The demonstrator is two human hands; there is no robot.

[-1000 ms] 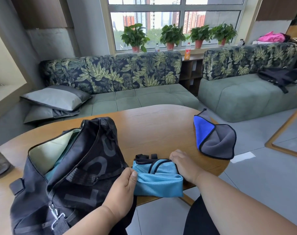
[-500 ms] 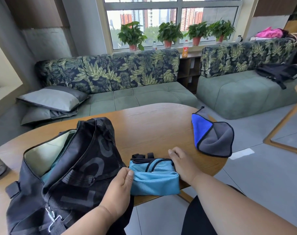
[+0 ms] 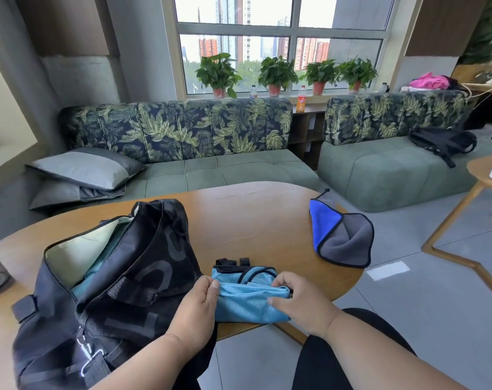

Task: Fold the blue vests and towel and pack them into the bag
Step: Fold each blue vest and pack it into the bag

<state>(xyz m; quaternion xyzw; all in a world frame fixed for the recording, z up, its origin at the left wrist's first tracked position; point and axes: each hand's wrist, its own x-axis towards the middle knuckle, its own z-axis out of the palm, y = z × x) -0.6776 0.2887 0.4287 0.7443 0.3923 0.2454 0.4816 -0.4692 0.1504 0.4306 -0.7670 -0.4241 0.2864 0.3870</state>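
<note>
Left grip [image 3: 198,304]: pinching vest [image 3: 247,301] edge
Right grip [image 3: 298,301]: clamping vest's other end
Towel [image 3: 341,237]: on surface [image 3: 253,220]
Bag [image 3: 107,282]: unzipped, beside vest

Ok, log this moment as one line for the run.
step: folding vest | left hand: holds blue vest left end | right hand: holds right end | bag: open | towel: on table, unfolded

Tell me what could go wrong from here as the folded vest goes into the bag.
The folded blue vest sits at the near edge of the table, gripped at each end by the left hand and right hand; it may unfold when lifted. The bag mouth sags half shut, so it could snag.
</note>
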